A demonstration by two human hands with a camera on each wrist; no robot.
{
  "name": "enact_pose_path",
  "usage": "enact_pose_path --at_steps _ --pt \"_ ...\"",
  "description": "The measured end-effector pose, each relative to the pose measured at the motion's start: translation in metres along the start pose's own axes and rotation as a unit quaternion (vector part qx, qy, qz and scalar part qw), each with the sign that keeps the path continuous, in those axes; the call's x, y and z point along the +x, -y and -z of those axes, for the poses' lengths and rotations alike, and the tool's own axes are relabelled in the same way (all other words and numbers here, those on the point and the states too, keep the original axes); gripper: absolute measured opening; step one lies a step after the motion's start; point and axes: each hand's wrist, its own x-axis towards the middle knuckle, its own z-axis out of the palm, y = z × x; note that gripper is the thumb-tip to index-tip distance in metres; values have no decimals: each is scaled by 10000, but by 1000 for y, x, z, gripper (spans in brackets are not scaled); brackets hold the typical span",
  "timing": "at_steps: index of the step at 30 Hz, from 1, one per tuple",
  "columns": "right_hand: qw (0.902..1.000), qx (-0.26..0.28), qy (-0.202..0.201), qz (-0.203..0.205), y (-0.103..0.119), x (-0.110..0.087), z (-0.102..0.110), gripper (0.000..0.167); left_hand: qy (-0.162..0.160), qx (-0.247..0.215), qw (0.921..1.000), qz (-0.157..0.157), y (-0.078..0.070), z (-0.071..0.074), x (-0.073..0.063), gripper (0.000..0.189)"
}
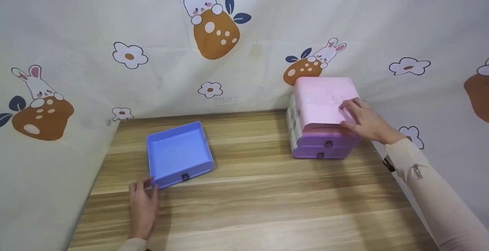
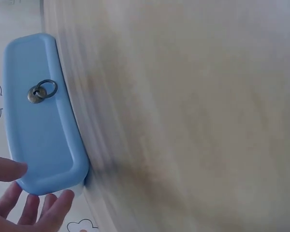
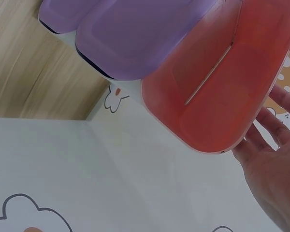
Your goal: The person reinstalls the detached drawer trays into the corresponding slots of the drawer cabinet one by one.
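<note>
A shallow blue drawer (image 1: 162,155) with nothing inside lies on the table at the left. My left hand (image 1: 143,207) pinches its near left corner, thumb on the front face and fingers round the side, as the left wrist view shows. A metal ring pull (image 2: 48,88) hangs on that blue front. On the right, my right hand (image 1: 368,123) rests on the pink case (image 1: 324,106), fingers spread over its top and right edge. The front of this case is open, with a reddish hollow interior (image 3: 193,106). Two purple drawers (image 1: 332,141) sit closed beneath it.
The wood-grain table (image 1: 244,201) runs between the drawer and the stack. A pale cloth (image 1: 160,75) printed with rabbits and flowers hangs behind and along both sides, close behind the stack.
</note>
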Motion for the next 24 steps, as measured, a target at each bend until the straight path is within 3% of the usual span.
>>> enact_pose_path --at_steps 6,14,19,24 --pt "10000 -29 23 -59 0 1 0 47 215 94 9997 -3 2 3 12 22" --pt "9999 -72 112 -61 0 2 -2 46 -153 -188 9984 -501 19 -3 14 18" --pt "10000 -27 76 -13 0 3 -3 45 -473 -259 9904 -1273 21 -5 8 20" --pt "10000 -77 23 -24 -1 3 -1 45 -555 -567 9715 -2234 5 -5 4 24"
